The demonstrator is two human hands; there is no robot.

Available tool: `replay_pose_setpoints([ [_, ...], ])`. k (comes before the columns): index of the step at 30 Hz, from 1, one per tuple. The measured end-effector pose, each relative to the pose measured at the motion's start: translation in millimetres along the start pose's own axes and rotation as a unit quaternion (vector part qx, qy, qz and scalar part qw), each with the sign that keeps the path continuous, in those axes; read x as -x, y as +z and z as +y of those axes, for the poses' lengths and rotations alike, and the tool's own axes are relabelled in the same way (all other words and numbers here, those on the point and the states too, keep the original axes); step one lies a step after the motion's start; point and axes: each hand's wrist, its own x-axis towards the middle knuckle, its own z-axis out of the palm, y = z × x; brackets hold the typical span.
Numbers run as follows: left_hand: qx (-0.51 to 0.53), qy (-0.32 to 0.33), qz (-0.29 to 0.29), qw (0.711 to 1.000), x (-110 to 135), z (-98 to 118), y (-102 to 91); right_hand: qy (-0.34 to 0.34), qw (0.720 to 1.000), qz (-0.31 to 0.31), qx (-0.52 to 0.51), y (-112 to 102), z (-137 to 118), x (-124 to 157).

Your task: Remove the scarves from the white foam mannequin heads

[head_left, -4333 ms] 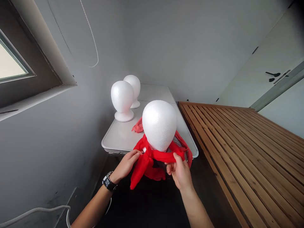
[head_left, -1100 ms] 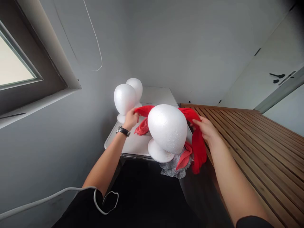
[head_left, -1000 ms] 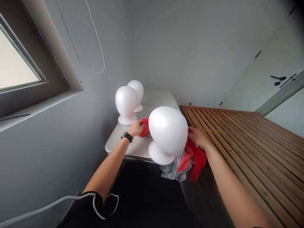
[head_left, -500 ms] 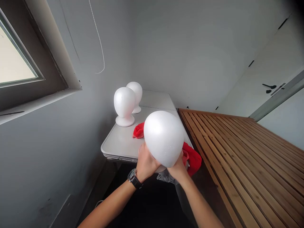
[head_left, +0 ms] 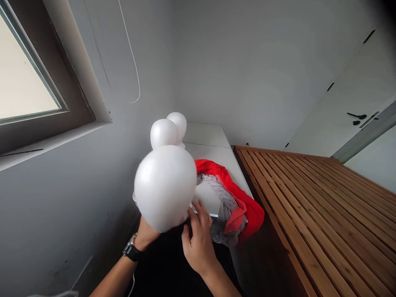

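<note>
A white foam mannequin head point(head_left: 166, 187) is held up close to me, over the near edge of the table. My left hand point(head_left: 147, 233) grips it from below; its fingers are hidden behind the foam. Just right of the head, my right hand point(head_left: 199, 239) is open, fingers apart, the fingertips near or touching its lower side. A red and grey cloth point(head_left: 230, 187) lies on the table to the right, partly hanging over the edge. Two more foam heads stand behind: a nearer one point(head_left: 163, 134) and a farther one point(head_left: 178, 123).
The light grey table point(head_left: 206, 134) reaches back to the wall. A wooden slatted bench or bed frame point(head_left: 297, 189) runs along its right side. On the left are a window point(head_left: 27, 74) and a hanging bead cord point(head_left: 133, 57). A door handle point(head_left: 357, 116) shows at far right.
The held foam head has moved left and nearer to me. My right hand has come off it and opened. More of the red and grey cloth is now uncovered.
</note>
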Motion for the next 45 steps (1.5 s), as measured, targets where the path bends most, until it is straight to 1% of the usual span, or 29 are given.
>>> replay_pose_setpoints([
  [3,-0.015,0.012,0.0,1.0,-32.4,-27.7,-39.8,-0.017,1.0,-0.011,-0.006,-2.6,5.0,13.4],
  [5,-0.038,-0.004,0.003,0.999,-56.9,-41.1,-57.6,-0.013,1.0,-0.02,-0.014,-3.5,12.4,26.4],
  [6,-0.046,-0.021,0.011,0.999,-67.4,-46.4,-61.9,-0.011,0.999,-0.029,-0.016,-3.9,16.2,33.6],
  [7,-0.05,-0.043,0.02,0.998,-76.1,-50.9,-63.3,-0.01,0.999,-0.042,-0.014,-4.4,20.0,40.8],
  [9,-0.058,-0.09,0.029,0.994,-87.3,-56.8,-58.7,-0.015,0.997,-0.073,-0.004,-6.3,27.2,54.7],
  [11,-0.069,-0.13,0.03,0.989,-91.6,-59.3,-49.4,-0.026,0.995,-0.097,0.007,-9.0,34.3,67.2],
  [13,-0.078,-0.156,0.037,0.984,-92.0,-59.9,-40.4,-0.036,0.994,-0.105,0.014,-11.9,41.2,77.6],
  [16,-0.079,-0.166,0.054,0.982,-91.0,-60.8,-32.4,-0.036,0.994,-0.098,0.017,-15.0,49.8,87.6],
  [19,-0.077,-0.165,0.055,0.982,-93.9,-62.0,-31.0,-0.028,0.995,-0.094,0.016,-17.9,54.5,89.3],
  [21,-0.075,-0.165,0.043,0.983,-98.7,-61.5,-33.3,-0.028,0.993,-0.111,0.009,-21.3,56.1,87.4],
  [23,-0.068,-0.155,0.016,0.985,-102.8,-60.1,-38.1,-0.029,0.991,-0.128,0.0,-26.3,57.7,86.1],
  [25,-0.068,-0.124,-0.012,0.99,-100.7,-58.8,-45.0,-0.025,0.991,-0.128,-0.006,-32.3,60.1,87.6],
  [26,-0.077,-0.107,-0.013,0.991,-95.5,-58.3,-48.8,-0.021,0.992,-0.123,-0.009,-35.4,61.6,89.3],
  [27,-0.093,-0.095,0.003,0.991,-86.8,-57.6,-52.3,-0.018,0.993,-0.118,-0.013,-38.7,63.2,91.0],
  [29,-0.133,-0.081,0.075,0.985,-59.7,-53.9,-56.9,-0.014,0.994,-0.108,-0.022,-45.1,65.7,91.8],
  [31,-0.179,-0.051,0.162,0.969,-26.1,-43.6,-54.6,-0.009,0.996,-0.089,-0.03,-51.2,66.7,84.5],
  [32,-0.203,-0.01,0.188,0.961,-10.8,-35.0,-49.7,-0.005,0.997,-0.077,-0.032,-53.7,66.2,76.3],
  [33,-0.22,0.041,0.189,0.956,1.3,-24.2,-41.9,-0.002,0.997,-0.065,-0.031,-55.4,65.3,64.9],
  [34,-0.221,0.093,0.161,0.957,8.8,-11.7,-31.4,0.0,0.998,-0.058,-0.027,-56.0,63.9,50.5],
  [35,-0.211,0.138,0.107,0.962,10.9,1.6,-18.5,0.001,0.998,-0.06,-0.018,-55.1,62.5,33.5],
  [36,-0.198,0.174,0.025,0.964,7.7,14.7,-3.7,0.001,0.998,-0.067,-0.006,-52.6,61.5,14.8],
  [37,-0.189,0.19,-0.063,0.961,-0.4,26.6,12.3,0.0,0.997,-0.079,0.009,-48.2,61.4,-4.6],
  [38,-0.183,0.195,-0.134,0.954,-11.9,36.2,28.9,-0.002,0.995,-0.094,0.026,-42.3,62.6,-23.9],
  [39,-0.184,0.195,-0.18,0.946,-25.3,43.1,45.5,-0.002,0.993,-0.108,0.041,-35.1,65.3,-42.0],
  [40,-0.193,0.193,-0.205,0.94,-39.1,46.9,61.5,-0.001,0.991,-0.119,0.053,-27.2,69.6,-58.2],
  [42,-0.216,0.181,-0.23,0.932,-61.8,46.0,89.8,0.015,0.989,-0.131,0.069,-10.8,81.2,-82.6],
  [43,-0.224,0.174,-0.235,0.93,-69.0,42.2,101.3,0.029,0.987,-0.136,0.074,-3.4,87.4,-90.4],
  [45,-0.224,0.166,-0.241,0.93,-73.8,31.5,117.8,0.056,0.984,-0.146,0.084,8.7,98.0,-98.0],
])
